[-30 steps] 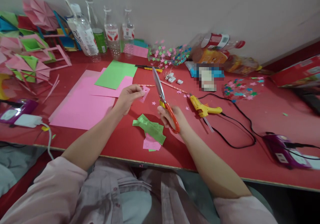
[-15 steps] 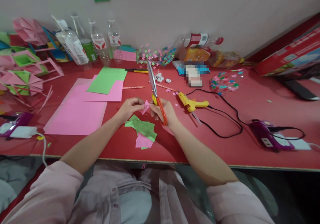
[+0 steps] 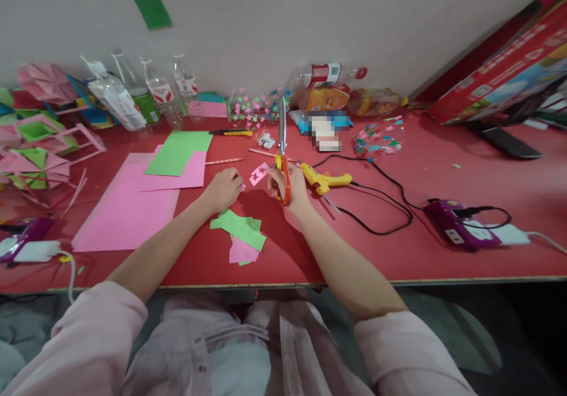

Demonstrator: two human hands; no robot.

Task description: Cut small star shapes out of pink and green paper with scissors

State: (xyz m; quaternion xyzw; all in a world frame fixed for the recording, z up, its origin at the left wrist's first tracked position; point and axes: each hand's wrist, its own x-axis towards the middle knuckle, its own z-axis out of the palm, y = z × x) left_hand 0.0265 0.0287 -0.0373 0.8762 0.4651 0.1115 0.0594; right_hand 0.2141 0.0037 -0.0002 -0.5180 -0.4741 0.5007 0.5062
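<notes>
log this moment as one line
left hand: at pink star, grip unclear | right hand: holding scissors, beside pink strip | glue gun: on red table

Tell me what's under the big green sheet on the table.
Under the green sheet, part of a pink sheet shows, which overlaps a larger pink sheet. Anything lying wholly beneath the green is covered and cannot be seen.

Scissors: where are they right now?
In the head view, near the middle, the scissors are in the person's right hand, between the punched pink paper strip on the left and the yellow glue gun on the right.
</notes>
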